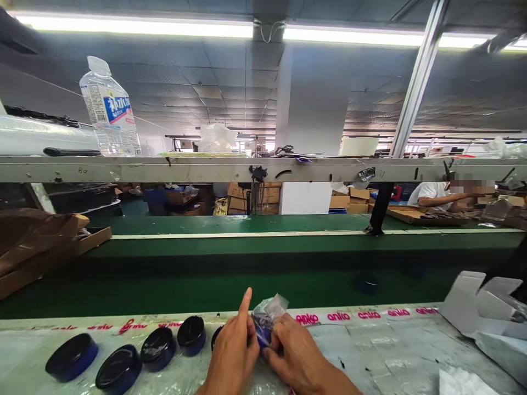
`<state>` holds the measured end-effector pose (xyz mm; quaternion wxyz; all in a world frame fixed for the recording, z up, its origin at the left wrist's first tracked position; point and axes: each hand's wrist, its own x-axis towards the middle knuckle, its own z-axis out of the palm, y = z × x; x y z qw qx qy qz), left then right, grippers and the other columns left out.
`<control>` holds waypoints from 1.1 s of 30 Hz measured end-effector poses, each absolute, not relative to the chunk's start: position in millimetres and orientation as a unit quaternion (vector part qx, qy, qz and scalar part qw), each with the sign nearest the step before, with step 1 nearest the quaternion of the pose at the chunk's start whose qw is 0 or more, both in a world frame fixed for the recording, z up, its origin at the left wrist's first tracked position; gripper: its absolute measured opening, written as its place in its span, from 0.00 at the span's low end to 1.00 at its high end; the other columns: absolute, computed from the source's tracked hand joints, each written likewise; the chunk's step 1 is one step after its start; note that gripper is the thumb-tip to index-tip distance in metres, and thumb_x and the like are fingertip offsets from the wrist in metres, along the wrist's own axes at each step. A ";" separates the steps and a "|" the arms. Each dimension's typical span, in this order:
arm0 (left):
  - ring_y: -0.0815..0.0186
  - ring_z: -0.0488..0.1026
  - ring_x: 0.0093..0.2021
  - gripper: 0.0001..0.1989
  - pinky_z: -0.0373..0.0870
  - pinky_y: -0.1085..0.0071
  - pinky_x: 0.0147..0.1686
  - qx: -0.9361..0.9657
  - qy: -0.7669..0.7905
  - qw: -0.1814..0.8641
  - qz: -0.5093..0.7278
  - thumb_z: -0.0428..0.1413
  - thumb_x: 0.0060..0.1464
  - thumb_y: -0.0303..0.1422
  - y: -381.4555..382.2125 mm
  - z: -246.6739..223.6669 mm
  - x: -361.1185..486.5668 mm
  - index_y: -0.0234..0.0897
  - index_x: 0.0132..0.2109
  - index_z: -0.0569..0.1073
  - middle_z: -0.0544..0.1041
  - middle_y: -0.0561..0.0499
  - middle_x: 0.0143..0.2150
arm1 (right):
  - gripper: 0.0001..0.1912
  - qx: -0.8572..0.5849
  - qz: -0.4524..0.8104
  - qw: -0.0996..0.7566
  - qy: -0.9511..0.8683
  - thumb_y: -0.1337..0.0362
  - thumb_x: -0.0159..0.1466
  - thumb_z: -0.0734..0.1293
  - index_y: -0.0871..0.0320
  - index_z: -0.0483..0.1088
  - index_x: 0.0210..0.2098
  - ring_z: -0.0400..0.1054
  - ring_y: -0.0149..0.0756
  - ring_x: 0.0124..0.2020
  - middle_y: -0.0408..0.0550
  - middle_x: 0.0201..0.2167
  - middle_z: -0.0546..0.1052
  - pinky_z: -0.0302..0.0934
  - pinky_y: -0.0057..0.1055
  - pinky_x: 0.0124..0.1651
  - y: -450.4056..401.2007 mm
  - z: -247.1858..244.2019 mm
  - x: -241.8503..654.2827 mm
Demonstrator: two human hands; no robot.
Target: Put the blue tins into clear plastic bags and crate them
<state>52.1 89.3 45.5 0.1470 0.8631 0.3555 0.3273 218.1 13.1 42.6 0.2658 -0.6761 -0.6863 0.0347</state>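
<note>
Near the table's front, a blue round item in a clear plastic bag (263,328) is between my two hands. My right hand (294,348) is closed, its fingers pinching the item and the bag from the right. Against the item's left side is my left hand (234,345), index finger stretched out and pointing up, the other fingers bent and partly hidden. Several dark-topped blue round containers (158,348) stand in a loose row to the left. One more is partly hidden behind my left hand.
Beyond the plastic-covered table (395,351) runs a green belt (185,274) carrying a dark round item (366,283). White open boxes (486,307) stand at right, a brown carton (94,240) at left. A bottle (111,109) stands on the shelf. A person (436,195) sits at back right.
</note>
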 end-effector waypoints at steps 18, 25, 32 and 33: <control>0.69 0.72 0.26 0.32 0.64 0.75 0.27 0.822 0.394 0.292 0.289 0.50 0.50 0.16 93.5 103.9 51.4 0.37 0.62 0.67 0.75 0.60 0.29 | 0.11 -0.695 -0.044 0.213 -0.685 0.73 0.68 0.62 0.53 0.74 0.43 0.76 0.44 0.34 0.46 0.33 0.79 0.61 0.34 0.33 10.5 95.4 230.3; 0.68 0.72 0.26 0.28 0.65 0.73 0.29 0.782 0.420 0.335 0.316 0.49 0.52 0.19 97.7 96.2 52.8 0.36 0.60 0.68 0.73 0.60 0.28 | 0.15 -0.656 -0.025 0.227 -0.720 0.75 0.67 0.61 0.53 0.73 0.46 0.74 0.45 0.47 0.49 0.48 0.79 0.68 0.39 0.45 -2.7 85.8 225.0; 0.65 0.73 0.28 0.27 0.69 0.69 0.32 0.780 0.420 0.344 0.310 0.49 0.55 0.27 94.6 95.4 48.0 0.36 0.63 0.66 0.75 0.56 0.31 | 0.17 -0.669 0.044 0.271 -0.691 0.75 0.58 0.69 0.51 0.76 0.44 0.75 0.43 0.45 0.48 0.47 0.78 0.66 0.33 0.40 5.6 57.1 198.3; 0.63 0.76 0.32 0.28 0.72 0.66 0.37 0.783 0.416 0.342 0.310 0.50 0.56 0.28 93.0 94.6 44.4 0.37 0.64 0.65 0.78 0.53 0.36 | 0.15 -0.678 0.053 0.285 -0.676 0.76 0.59 0.67 0.51 0.76 0.39 0.74 0.40 0.43 0.46 0.45 0.78 0.64 0.31 0.39 6.8 56.4 195.7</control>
